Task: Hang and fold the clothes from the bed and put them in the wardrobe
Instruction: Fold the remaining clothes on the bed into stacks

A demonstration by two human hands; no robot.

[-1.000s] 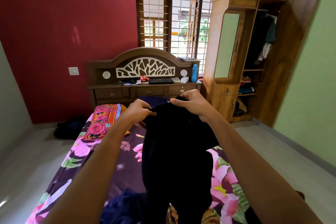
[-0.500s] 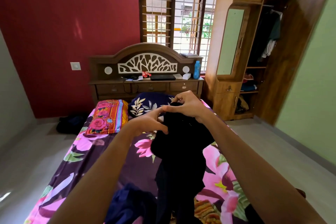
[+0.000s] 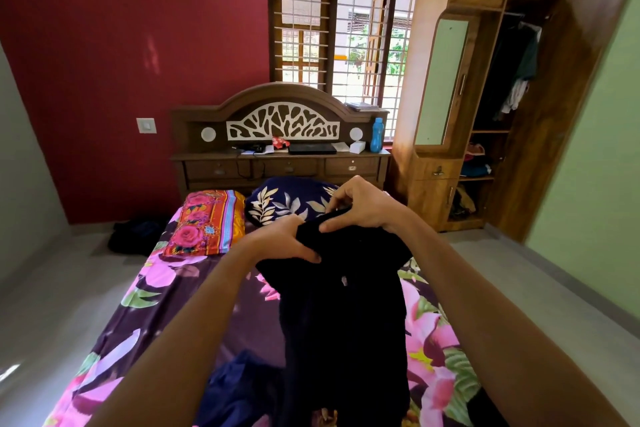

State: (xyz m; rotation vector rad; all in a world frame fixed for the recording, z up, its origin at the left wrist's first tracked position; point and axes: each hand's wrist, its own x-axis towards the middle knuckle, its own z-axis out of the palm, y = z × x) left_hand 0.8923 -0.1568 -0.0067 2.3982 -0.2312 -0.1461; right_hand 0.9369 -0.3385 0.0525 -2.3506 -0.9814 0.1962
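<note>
Both hands hold a black garment (image 3: 339, 305) up over the middle of the bed (image 3: 166, 308). The left hand (image 3: 287, 241) has its fingers curled round a bunched fold at the top of the cloth. The right hand (image 3: 362, 206), just beside and slightly above it, pinches the upper edge between thumb and bent fingers. The rest of the garment hangs down from the two hands in a loose dark column toward the flowered bedsheet. Beside its lower end lies a crumpled blue garment (image 3: 242, 388) on the bed. At the head of the bed sit an orange flowered pillow (image 3: 206, 222) and a navy leaf-print pillow (image 3: 287, 201), side by side below the carved headboard (image 3: 280, 104). A blue bottle (image 3: 376, 134) stands on the headboard shelf. The wardrobe (image 3: 433, 184) stands to the right of the bed with its door (image 3: 561, 114) swung open, a few hanging clothes (image 3: 521, 73) on the rail and folded things on the shelves. A dark heap (image 3: 135, 232) lies on the floor to the left of the bed.
</note>
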